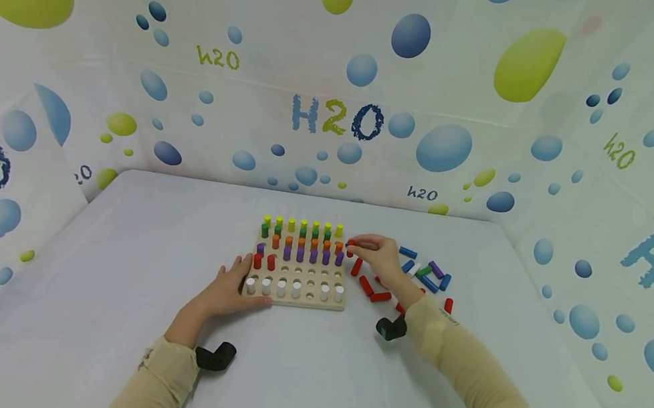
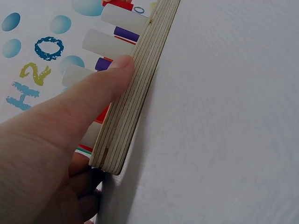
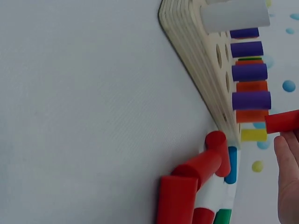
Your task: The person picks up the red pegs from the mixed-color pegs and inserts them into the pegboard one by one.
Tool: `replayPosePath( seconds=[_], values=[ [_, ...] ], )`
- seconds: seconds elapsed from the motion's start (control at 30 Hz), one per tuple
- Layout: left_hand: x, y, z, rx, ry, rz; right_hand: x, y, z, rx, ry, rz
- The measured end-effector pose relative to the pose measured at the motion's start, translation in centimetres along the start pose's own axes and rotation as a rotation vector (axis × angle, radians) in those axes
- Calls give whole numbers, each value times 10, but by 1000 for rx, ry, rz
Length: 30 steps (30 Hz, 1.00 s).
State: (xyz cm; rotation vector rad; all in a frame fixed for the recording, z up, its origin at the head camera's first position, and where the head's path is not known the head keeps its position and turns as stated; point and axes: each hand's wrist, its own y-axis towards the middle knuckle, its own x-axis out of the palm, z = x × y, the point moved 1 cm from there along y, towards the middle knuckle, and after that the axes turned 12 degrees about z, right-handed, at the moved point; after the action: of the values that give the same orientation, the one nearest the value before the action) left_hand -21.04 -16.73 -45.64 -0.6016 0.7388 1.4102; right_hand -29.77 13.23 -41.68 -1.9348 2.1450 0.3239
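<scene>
A wooden pegboard [image 1: 302, 301] is set on the white-covered worktop [image 1: 147, 244], with coloured pegs stood upright in its rows. The back row is filled with yellow pegs [image 1: 304, 225]; in front of it are seen green pegs [image 1: 265, 231], orange pegs [image 1: 276, 243] and purple pegs [image 1: 299, 255]. Two red pegs [image 1: 270, 263] are seated at the left end of the next row, with round holes seen to their right, and the front row is taken by white pegs [image 1: 295, 290].

The board's near left corner is held by the left hand [image 1: 225, 290], its thumb laid along the front edge and its fingers placed at the left side. By the right hand [image 1: 378, 254], a single red peg [image 1: 350, 248] is pinched at the fingertips, raised just beside the board's right edge.

Loose pegs [image 1: 380, 297] in red, blue, green, purple and white are scattered to the right of the board, partly hidden by the right hand and forearm. Black devices [image 1: 215, 357] are worn at both wrists.
</scene>
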Motion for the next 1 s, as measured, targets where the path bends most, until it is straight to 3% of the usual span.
replayPosePath(
  seconds=[0.47, 0.9, 1.0],
  values=[
    [0, 0, 0, 10, -4, 4, 12, -5, -12, -24, 11, -15],
    [-1, -1, 3, 10, -10, 6, 37, -15, -23, -56, 75, -87],
    [-2, -1, 3, 12, -13, 6, 42, -19, -26, -99, 80, -94]
  ],
)
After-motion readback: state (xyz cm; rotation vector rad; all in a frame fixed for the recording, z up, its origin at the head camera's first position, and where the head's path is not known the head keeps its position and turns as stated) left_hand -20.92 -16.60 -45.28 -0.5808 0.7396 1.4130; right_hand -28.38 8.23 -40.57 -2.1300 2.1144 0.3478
